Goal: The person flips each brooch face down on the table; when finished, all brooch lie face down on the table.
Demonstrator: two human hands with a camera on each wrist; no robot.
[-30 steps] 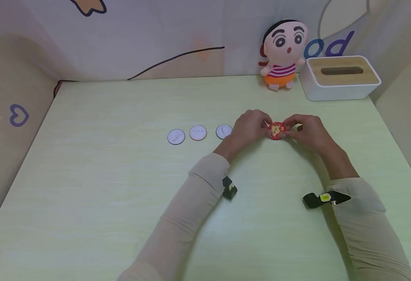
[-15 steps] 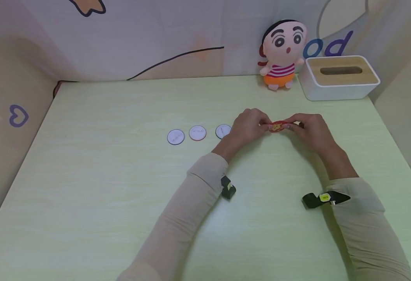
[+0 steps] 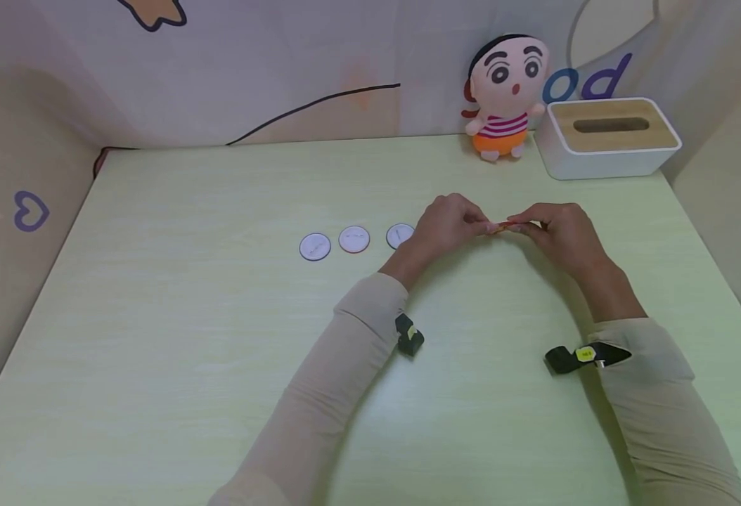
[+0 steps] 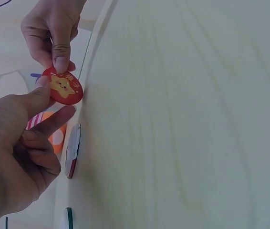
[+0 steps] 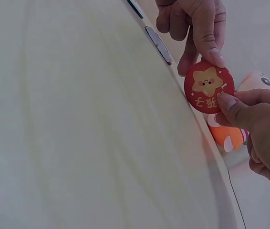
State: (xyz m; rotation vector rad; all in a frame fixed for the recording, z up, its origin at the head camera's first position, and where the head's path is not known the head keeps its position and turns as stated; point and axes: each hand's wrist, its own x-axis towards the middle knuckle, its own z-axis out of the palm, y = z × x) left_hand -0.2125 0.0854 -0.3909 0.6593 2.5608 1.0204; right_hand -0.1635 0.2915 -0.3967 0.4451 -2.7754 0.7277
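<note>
A red round badge (image 5: 206, 98) with a smiling yellow star and yellow characters is held above the table between both hands. My left hand (image 3: 451, 221) pinches one edge, its thumb near the star in the right wrist view. From the opposite side my right hand (image 3: 560, 230) pinches the badge, thumb on its printed face. Seen from the head, the badge is tilted almost edge-on. Left of my left hand, three white discs lie in a row: a left disc (image 3: 315, 247), a middle disc (image 3: 354, 239) and a right disc (image 3: 398, 235), partly hidden by that hand.
A plush doll (image 3: 503, 98) in a striped top sits at the table's back edge. Beside it stands a white tissue box (image 3: 611, 163) with a wooden lid. Printed cloth walls (image 3: 282, 63) enclose the pale table (image 3: 187, 351).
The red badge has tipped from showing its printed face to nearly edge-on in the head view. Both hands keep their pinch and have barely moved.
</note>
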